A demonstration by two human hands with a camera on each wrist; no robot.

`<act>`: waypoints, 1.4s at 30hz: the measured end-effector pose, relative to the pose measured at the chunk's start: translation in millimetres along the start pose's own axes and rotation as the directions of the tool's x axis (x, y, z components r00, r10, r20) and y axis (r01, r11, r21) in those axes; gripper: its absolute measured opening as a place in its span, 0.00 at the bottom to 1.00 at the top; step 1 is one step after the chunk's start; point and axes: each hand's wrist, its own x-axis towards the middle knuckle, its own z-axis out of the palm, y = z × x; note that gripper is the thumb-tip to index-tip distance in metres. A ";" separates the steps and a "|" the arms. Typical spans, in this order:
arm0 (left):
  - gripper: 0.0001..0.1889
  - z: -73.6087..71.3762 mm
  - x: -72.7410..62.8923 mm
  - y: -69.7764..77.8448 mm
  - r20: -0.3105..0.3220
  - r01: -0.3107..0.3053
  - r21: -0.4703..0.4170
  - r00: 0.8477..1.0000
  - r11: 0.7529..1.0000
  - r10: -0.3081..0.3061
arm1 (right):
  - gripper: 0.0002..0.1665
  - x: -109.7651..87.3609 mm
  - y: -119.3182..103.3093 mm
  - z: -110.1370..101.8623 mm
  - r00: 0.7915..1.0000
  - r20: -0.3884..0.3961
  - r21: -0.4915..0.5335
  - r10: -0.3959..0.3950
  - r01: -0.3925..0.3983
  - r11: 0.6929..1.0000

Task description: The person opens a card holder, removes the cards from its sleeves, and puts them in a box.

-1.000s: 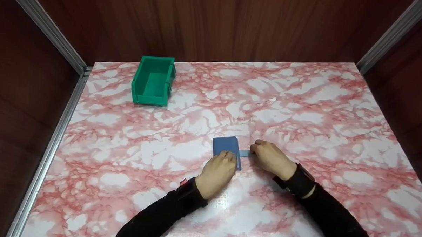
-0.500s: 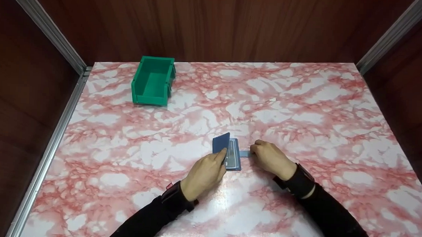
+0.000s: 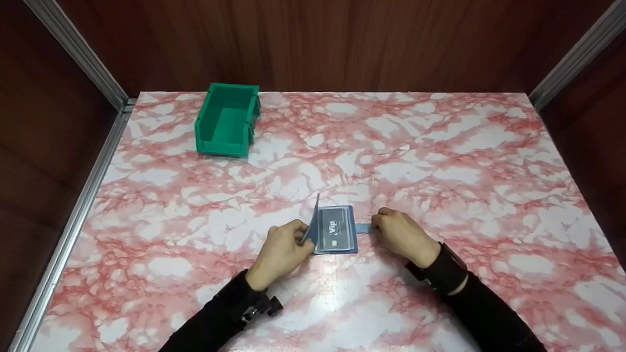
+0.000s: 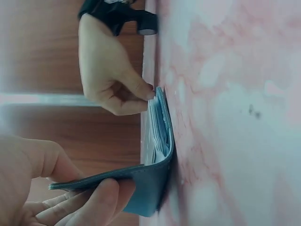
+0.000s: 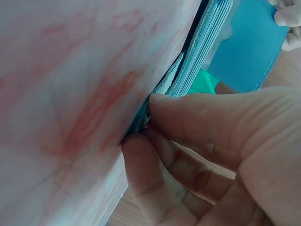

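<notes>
A blue card wallet (image 3: pixel 353 245) lies on the table with its front cover raised nearly upright. Inside, a grey card (image 3: pixel 333 234) marked "Vip" shows through a clear sleeve. My left hand (image 3: pixel 284 248) pinches the edge of the cover (image 4: pixel 141 186) between thumb and fingers, at the wallet's left. On the other side, my right hand (image 3: pixel 402 234) pinches the end of the short blue strap (image 3: pixel 363 228) that sticks out from the wallet. The right wrist view shows thumb and fingertips around the strap end, which they mostly hide. Stacked sleeves (image 4: pixel 157 129) show edge-on in the left wrist view.
A green plastic bin (image 3: pixel 226 121) stands at the back left of the table. The tabletop (image 3: pixel 449 149) has a red and white marbled pattern. Dark wood-look panels (image 3: pixel 328 41) with metal rails enclose it at the back and sides.
My left hand has lifted the wallet's cover and swung it leftward, uncovering the card inside. My right hand has stayed in place, pinching the strap.
</notes>
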 end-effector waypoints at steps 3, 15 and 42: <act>0.07 -7.0 0.4 -9.0 0.028 0.079 -0.030 0.997 0.996 -0.078 | 0.10 0.0 -0.1 0.1 1.000 0.002 0.004 0.003 -0.003 1.000; 0.11 -16.4 -0.8 -33.0 0.127 0.302 -0.331 0.953 0.894 -0.275 | 0.09 0.7 0.5 0.5 1.000 0.010 0.000 0.004 -0.004 1.000; 0.15 -22.7 -0.3 -44.1 0.198 0.437 -0.237 0.896 0.868 -0.397 | 0.09 0.8 -1.0 0.3 1.000 0.001 -0.013 0.014 -0.013 1.000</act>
